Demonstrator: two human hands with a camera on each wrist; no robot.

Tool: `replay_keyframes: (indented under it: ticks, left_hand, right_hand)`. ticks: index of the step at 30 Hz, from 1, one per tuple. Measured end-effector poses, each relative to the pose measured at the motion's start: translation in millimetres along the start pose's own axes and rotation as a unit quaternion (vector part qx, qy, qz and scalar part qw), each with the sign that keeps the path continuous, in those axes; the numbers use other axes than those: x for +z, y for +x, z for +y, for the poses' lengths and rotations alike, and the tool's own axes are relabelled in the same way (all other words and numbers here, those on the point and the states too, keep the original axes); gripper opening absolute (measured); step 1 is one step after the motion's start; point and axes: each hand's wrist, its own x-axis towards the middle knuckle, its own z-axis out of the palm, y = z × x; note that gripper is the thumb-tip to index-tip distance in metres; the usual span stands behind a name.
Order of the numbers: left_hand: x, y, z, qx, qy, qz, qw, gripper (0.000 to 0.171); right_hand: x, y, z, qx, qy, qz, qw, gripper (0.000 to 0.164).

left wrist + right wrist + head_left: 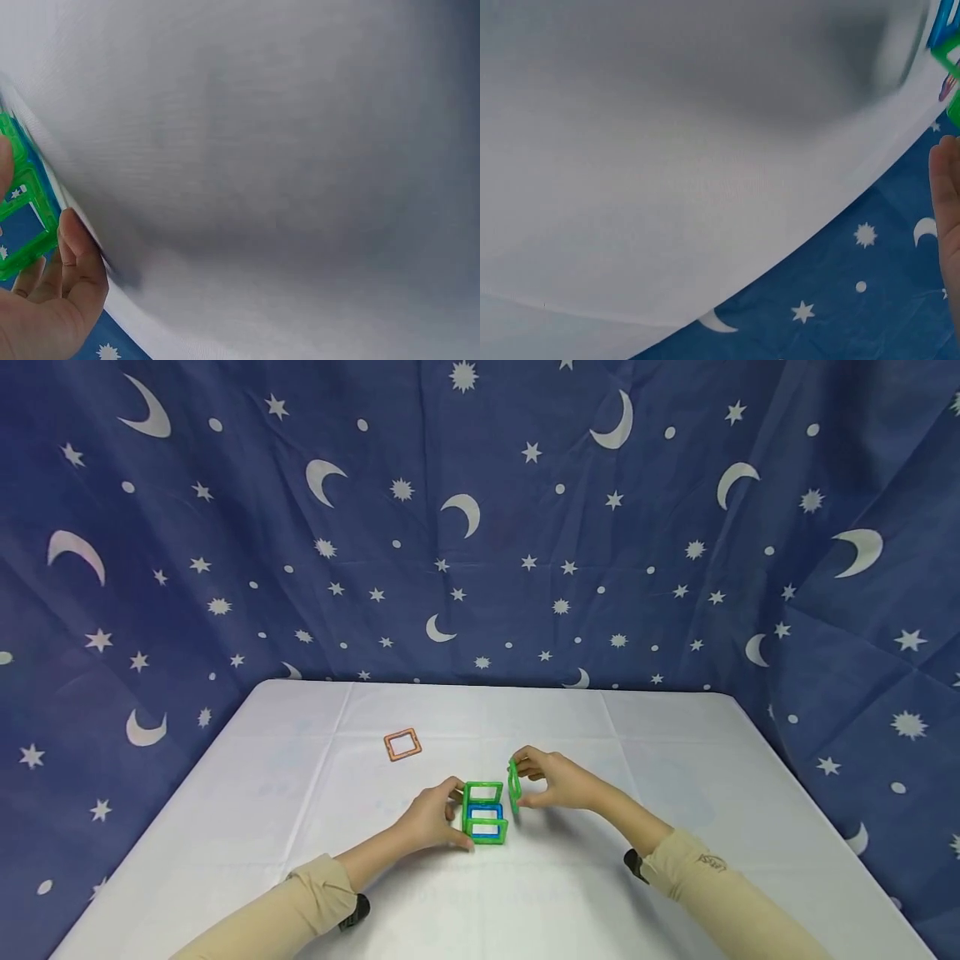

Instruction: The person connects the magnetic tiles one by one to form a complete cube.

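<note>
Near the table's middle, a small structure of see-through magnetic tiles has a blue square tile [486,807] as its base. Green tiles stand along its back, left and front: the back tile [483,785], the left tile [466,806] and the front tile [487,840]. My left hand [435,817] holds the structure from the left, thumb at the front corner and fingers toward the back. Just right of the structure, my right hand [558,781] pinches another upright green tile [513,787] between thumb and fingers, with a small gap between. The right wrist view shows little of that hand.
An orange square tile [388,747] lies flat on the white tablecloth [600,893], behind and left of the structure. A dark blue curtain [510,635] with moons and stars hangs beyond the table's back and side edges.
</note>
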Motion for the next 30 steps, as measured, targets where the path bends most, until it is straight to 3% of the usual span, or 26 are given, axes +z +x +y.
replay_keyframes:
  ticks: [6,14,30]
  left_hand:
    - [-0.5,2.2,-4.4,0.003,-0.003,-0.001,1.0000,0.069]
    - [-1.5,9.0,-2.4,0.004,0.010,-0.010,0.9999,0.069]
    - [-1.3,7.3,0.5,-0.001,-0.006,-0.013,0.9999,0.069]
  right_hand:
    - [14,-1,-3,0.000,0.010,-0.013,1.000,0.053]
    - [14,-4,-6,0.019,0.014,-0.008,1.000,0.054]
    - [24,-4,-7,0.031,0.032,-0.020,0.999,0.055]
